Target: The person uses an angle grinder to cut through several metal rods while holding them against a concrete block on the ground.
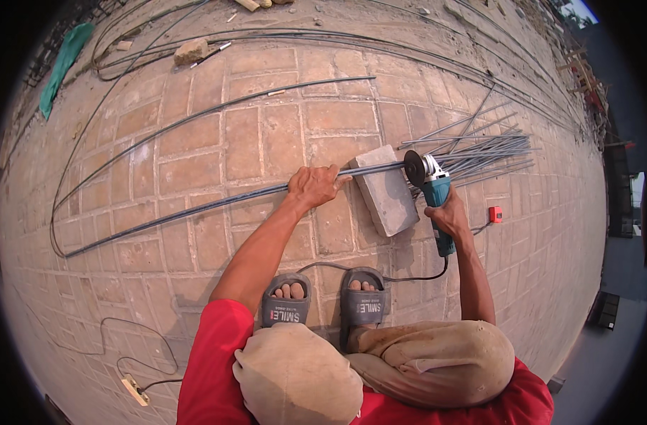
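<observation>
From where I stand, the long steel rods [228,200] stretch leftward from the left hand [314,185], which is curled over them, thumb pointing right. Just right of that hand, they cross a grey block [387,198]. Their ends meet the disc of the teal grinder [437,190], its body wrapped by the right hand [447,212]; short rods [497,152] lie beyond that hand.
</observation>
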`<action>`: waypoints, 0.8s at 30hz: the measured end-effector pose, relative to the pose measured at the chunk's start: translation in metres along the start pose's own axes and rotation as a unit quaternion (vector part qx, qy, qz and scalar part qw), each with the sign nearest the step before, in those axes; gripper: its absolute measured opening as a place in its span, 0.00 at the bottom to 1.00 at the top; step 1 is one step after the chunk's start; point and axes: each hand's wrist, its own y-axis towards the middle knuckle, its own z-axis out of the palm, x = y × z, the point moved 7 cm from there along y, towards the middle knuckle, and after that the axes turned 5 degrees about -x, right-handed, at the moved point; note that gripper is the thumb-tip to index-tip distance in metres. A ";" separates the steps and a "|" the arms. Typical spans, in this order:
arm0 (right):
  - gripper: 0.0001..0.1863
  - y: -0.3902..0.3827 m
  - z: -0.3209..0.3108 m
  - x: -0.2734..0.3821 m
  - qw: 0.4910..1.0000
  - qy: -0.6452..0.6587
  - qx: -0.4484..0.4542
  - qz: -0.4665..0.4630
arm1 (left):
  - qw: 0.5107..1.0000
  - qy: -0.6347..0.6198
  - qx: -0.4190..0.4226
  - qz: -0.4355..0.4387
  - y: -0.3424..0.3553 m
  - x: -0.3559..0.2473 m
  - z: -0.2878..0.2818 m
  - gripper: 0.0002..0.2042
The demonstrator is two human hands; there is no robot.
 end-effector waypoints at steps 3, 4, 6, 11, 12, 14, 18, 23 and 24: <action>0.36 -0.004 0.000 0.007 0.999 0.030 -0.005 -0.017 | 1.000 0.004 -0.004 0.001 -0.001 0.005 0.003 0.25; 0.36 -0.004 0.000 0.006 0.999 0.030 -0.004 -0.017 | 1.000 0.003 -0.010 0.006 -0.002 0.003 0.003 0.25; 0.37 -0.004 0.002 0.004 0.999 0.035 0.006 -0.005 | 1.000 0.004 -0.007 0.003 -0.002 0.004 0.003 0.25; 0.37 -0.002 -0.001 0.007 1.000 0.019 0.006 0.003 | 0.999 0.008 0.032 -0.019 -0.001 0.001 -0.002 0.25; 0.37 -0.002 0.001 0.010 0.999 0.026 0.018 0.012 | 1.000 0.009 0.018 -0.011 -0.001 0.004 0.000 0.25; 0.37 -0.001 -0.001 0.015 0.999 0.036 -0.001 -0.008 | 1.000 0.006 0.004 0.000 0.000 -0.001 -0.003 0.25; 0.36 0.009 -0.001 0.015 1.000 0.026 -0.001 -0.004 | 1.000 0.002 0.022 -0.011 0.000 0.000 0.000 0.25; 0.35 0.004 -0.002 0.015 0.999 0.029 -0.007 -0.030 | 1.000 -0.007 -0.003 -0.005 -0.003 0.003 0.001 0.24; 0.35 0.003 -0.001 0.014 0.999 0.026 -0.003 -0.029 | 1.000 -0.003 -0.004 -0.008 -0.003 0.005 0.000 0.24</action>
